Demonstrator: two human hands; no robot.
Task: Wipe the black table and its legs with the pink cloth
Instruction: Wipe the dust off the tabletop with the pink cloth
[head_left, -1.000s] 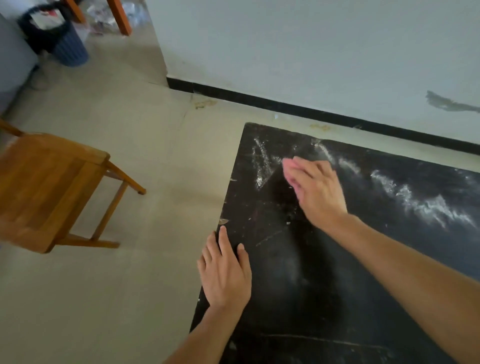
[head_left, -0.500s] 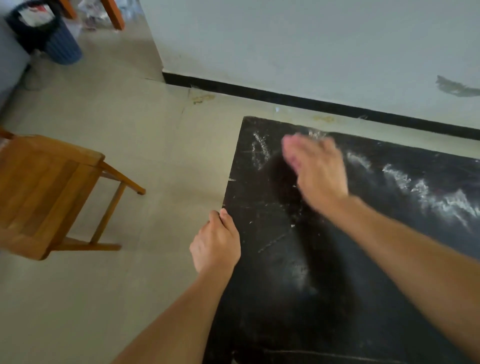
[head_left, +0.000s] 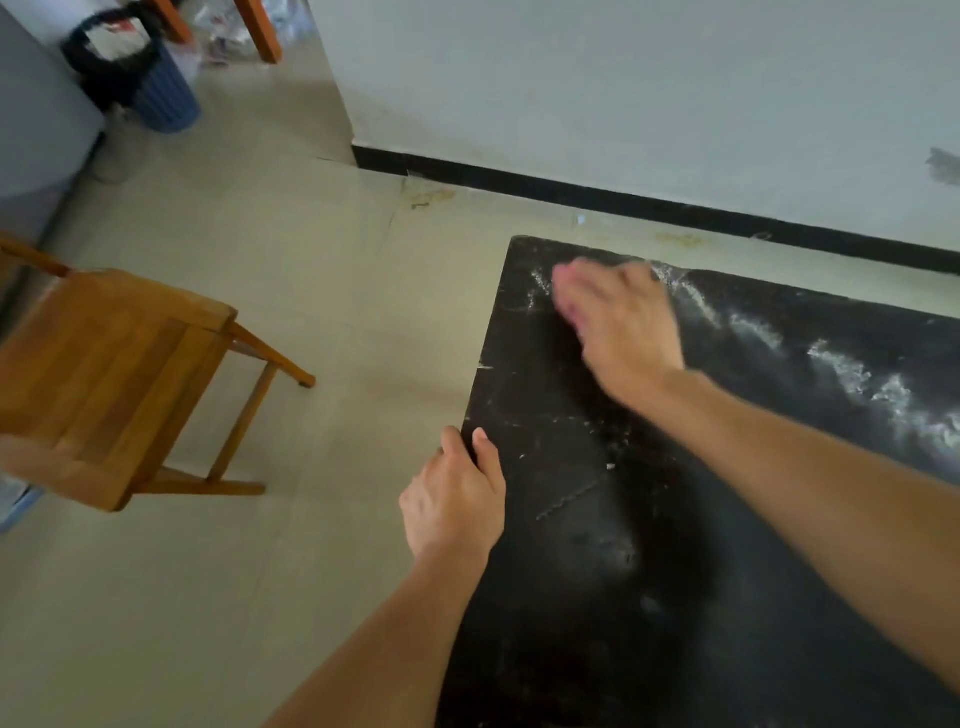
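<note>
- Currently, black table (head_left: 675, 597) top approx. half done: near part looks wiped, white dust streaks (head_left: 857, 379) left along far edge & right side; legs out of view, judged undone.
- Right hand (head_left: 623, 332): stretched to far-left corner, fingers flat, pressing down; blurred.
- Left hand (head_left: 457, 499): gripping table's left edge, thumb on top.
- Pink cloth (head_left: 563, 293): under right fingertips, sliver only.

The left hand (head_left: 457, 504) grips the table (head_left: 675, 597) edge; the right hand (head_left: 623, 332) rests beyond, rightward. A chair (head_left: 104, 374) stands leftward.
</note>
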